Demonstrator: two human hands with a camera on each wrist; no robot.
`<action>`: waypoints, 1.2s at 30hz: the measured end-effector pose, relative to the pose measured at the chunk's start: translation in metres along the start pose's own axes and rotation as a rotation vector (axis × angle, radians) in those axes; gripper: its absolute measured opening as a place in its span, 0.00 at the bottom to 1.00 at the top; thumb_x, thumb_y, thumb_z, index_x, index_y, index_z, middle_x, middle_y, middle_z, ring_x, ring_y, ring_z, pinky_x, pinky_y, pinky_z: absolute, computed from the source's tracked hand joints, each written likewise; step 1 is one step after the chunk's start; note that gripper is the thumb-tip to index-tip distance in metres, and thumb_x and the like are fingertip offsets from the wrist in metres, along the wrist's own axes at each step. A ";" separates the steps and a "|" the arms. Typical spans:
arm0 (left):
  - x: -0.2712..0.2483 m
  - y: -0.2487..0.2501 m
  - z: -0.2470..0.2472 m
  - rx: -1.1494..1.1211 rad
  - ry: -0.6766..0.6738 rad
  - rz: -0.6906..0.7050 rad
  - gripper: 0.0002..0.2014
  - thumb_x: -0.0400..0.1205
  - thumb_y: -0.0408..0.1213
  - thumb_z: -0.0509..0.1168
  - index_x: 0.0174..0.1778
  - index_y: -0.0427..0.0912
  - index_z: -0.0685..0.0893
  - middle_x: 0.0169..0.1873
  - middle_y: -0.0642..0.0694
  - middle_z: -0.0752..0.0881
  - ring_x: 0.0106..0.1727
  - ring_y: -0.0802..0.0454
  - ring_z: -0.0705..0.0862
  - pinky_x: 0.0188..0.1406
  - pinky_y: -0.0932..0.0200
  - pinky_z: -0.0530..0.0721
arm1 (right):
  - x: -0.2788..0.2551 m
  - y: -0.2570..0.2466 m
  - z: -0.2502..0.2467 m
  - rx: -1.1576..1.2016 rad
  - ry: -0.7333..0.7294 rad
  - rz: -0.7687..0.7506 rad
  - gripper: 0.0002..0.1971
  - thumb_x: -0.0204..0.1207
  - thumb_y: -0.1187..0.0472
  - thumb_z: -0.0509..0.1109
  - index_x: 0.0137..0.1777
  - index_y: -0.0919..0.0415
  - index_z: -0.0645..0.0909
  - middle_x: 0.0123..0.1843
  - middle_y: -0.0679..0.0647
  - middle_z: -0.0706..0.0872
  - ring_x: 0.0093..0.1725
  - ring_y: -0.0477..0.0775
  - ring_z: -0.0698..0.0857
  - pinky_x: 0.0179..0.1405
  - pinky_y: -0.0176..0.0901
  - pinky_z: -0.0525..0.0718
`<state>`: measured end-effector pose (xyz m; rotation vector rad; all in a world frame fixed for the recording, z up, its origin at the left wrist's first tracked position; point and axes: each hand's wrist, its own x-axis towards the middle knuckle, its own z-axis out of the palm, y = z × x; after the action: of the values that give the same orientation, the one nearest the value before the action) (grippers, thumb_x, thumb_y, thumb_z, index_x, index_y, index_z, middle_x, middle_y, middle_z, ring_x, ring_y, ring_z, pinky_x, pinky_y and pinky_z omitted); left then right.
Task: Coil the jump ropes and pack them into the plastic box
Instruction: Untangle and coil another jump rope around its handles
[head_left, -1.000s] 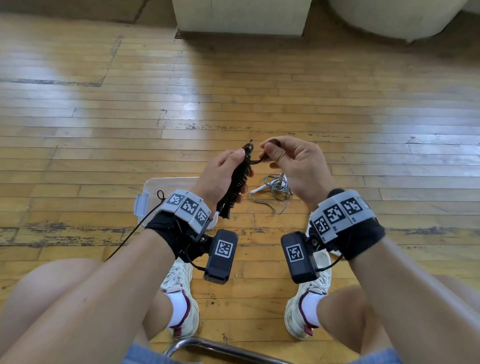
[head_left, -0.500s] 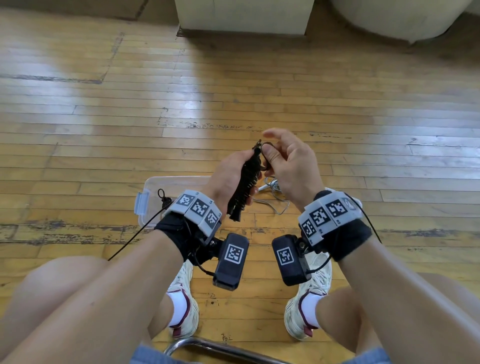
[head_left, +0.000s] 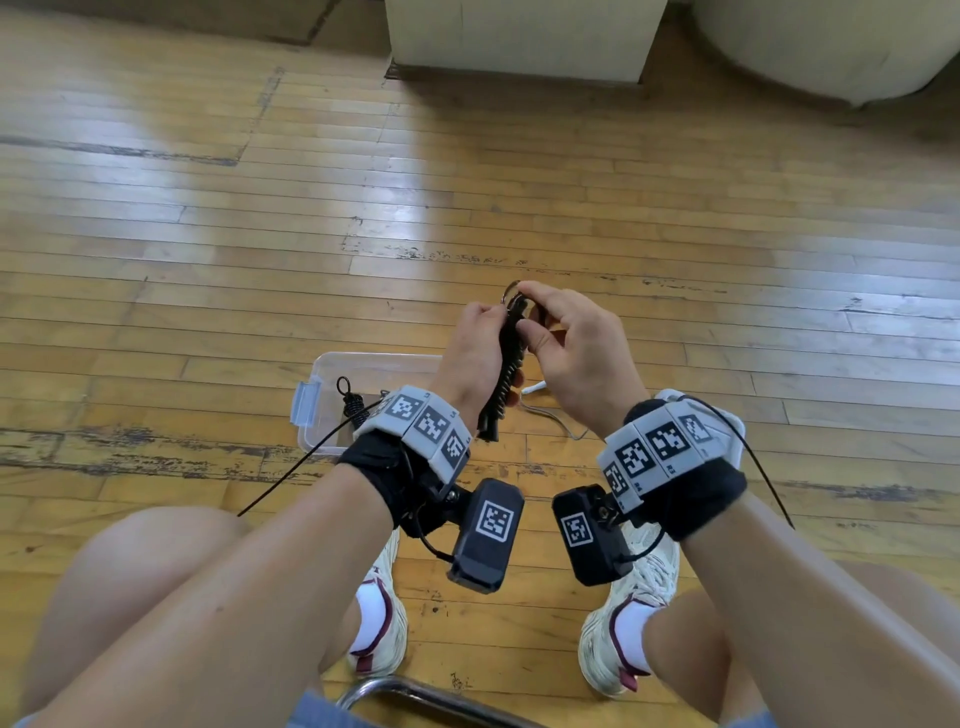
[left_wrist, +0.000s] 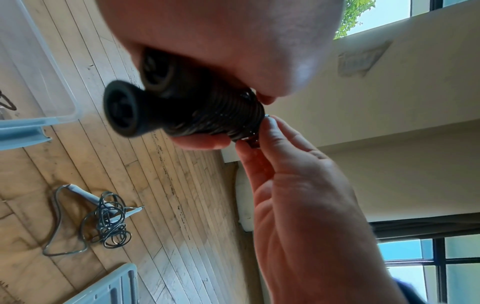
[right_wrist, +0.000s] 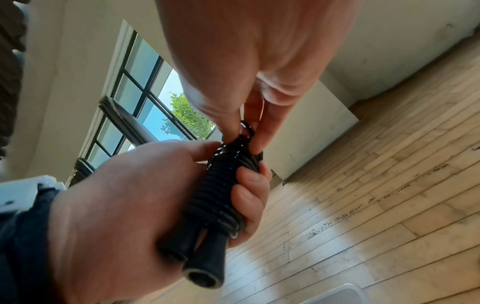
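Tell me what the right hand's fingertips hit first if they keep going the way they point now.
Practically nothing to cross: the right hand already pinches the loose end loop on top of the black jump rope bundle in the left hand's grip, so that bundle comes first.

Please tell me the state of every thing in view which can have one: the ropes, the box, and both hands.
black jump rope: wound tight around its two handles, held off the floor
left hand: grips the wound bundle
right hand: pinches the rope's end loop at the bundle's top
grey jump rope: loose tangle on the floor
plastic box: open, another coiled black rope inside
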<state>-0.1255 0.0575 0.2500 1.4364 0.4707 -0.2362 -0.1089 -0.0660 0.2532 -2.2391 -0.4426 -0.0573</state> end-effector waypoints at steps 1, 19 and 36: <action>-0.001 0.000 0.001 -0.011 -0.008 -0.004 0.10 0.91 0.45 0.52 0.54 0.42 0.73 0.41 0.39 0.81 0.27 0.50 0.79 0.22 0.57 0.76 | 0.000 0.000 0.000 -0.003 0.010 -0.004 0.19 0.84 0.67 0.69 0.75 0.65 0.79 0.62 0.57 0.88 0.62 0.53 0.84 0.66 0.43 0.81; -0.011 0.000 0.005 -0.112 -0.148 -0.078 0.11 0.92 0.44 0.55 0.63 0.41 0.73 0.43 0.43 0.82 0.32 0.51 0.82 0.27 0.56 0.81 | 0.005 0.010 -0.003 -0.130 -0.222 0.105 0.25 0.92 0.59 0.53 0.87 0.64 0.61 0.57 0.51 0.70 0.66 0.54 0.69 0.63 0.33 0.61; -0.006 0.004 0.010 -0.264 -0.116 -0.081 0.10 0.91 0.39 0.58 0.67 0.46 0.69 0.42 0.42 0.84 0.32 0.48 0.83 0.29 0.52 0.85 | 0.002 0.015 0.004 -0.141 0.132 0.028 0.09 0.88 0.64 0.59 0.60 0.67 0.79 0.52 0.57 0.85 0.54 0.60 0.80 0.49 0.43 0.71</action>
<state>-0.1274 0.0471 0.2574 1.1409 0.4479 -0.3083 -0.1024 -0.0710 0.2395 -2.3621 -0.3452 -0.2269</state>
